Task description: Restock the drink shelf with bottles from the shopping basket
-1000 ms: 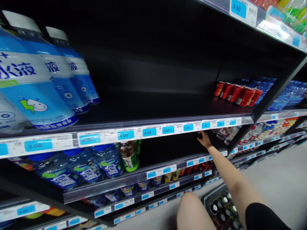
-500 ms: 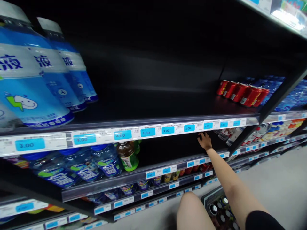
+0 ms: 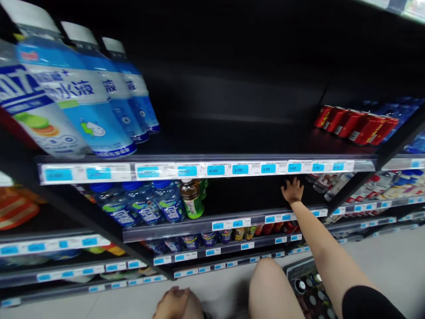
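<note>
My right hand [image 3: 292, 190] reaches into the dark second shelf [image 3: 252, 217], just under the price-label strip [image 3: 232, 169]. Its fingers are spread and hold nothing. Bottles lying on their sides [image 3: 327, 182] are just to its right. My left hand [image 3: 173, 304] sits at the bottom edge on my left knee, fingers curled together, with nothing visible in it. My right knee [image 3: 272, 288] is raised between the two arms.
Tall blue-labelled drink bottles [image 3: 99, 110] stand at the upper left and red cans [image 3: 355, 124] at the upper right. Blue water bottles [image 3: 146, 206] and a green-labelled tea bottle [image 3: 192, 201] stand on the second shelf. A crate of capped bottles [image 3: 308, 288] rests on the grey floor.
The view has swung left and down, bringing my left hand and knee into sight. My right hand stays under the label strip, its fingers now more spread.
</note>
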Demonstrator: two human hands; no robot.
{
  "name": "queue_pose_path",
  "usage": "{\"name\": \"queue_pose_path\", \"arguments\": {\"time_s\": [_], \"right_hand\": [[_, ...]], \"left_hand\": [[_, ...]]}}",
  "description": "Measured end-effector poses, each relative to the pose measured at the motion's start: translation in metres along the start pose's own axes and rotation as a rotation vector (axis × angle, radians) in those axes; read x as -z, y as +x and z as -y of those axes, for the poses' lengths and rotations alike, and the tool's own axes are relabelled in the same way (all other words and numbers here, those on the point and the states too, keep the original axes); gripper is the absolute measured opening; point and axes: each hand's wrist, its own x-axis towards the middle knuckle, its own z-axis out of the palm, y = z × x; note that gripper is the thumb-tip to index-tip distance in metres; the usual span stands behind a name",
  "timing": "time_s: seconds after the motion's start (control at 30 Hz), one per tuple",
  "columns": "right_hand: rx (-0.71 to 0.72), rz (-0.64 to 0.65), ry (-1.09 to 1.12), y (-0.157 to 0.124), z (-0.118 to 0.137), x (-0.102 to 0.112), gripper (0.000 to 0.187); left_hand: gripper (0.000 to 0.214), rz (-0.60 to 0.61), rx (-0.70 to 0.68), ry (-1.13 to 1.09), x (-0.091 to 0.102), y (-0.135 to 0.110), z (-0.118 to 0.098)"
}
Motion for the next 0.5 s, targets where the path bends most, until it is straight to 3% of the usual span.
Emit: {"name": "queue_pose_path", "arguments": {"time_s": [0.13, 0.2, 0.27, 0.33, 0.4, 0.47, 0.5], "right_hand": [[-0.012, 0.027, -0.085, -0.010, 0.013, 0.023, 0.033], [-0.048, 0.019, 0.011, -0.028, 0.004, 0.037, 0.036], [-0.026, -0.111, 0.162, -0.062, -0.022, 0.046, 0.043], [0.040, -0.300, 0.275, -0.115, -0.060, 0.045, 0.048], [-0.022, -0.416, 0.276, -0.185, -0.105, 0.033, 0.050], [-0.117, -0.359, 0.219, -0.265, -0.150, 0.012, 0.051], [-0.154, -0.262, 0.178, -0.305, -0.169, 0.000, 0.050]], "left_hand": [[0.065, -0.037, 0.032, -0.013, 0.004, -0.018, -0.011], [0.067, -0.055, 0.048, -0.003, 0.004, -0.025, -0.011], [0.069, -0.064, 0.056, 0.006, 0.005, -0.029, -0.009], [0.071, -0.065, 0.059, 0.003, 0.007, -0.030, -0.006], [0.072, -0.059, 0.052, 0.001, 0.008, -0.030, -0.003], [0.069, -0.064, 0.033, 0.010, 0.007, -0.029, -0.002], [0.067, -0.076, 0.020, 0.018, 0.005, -0.028, -0.003]]}}
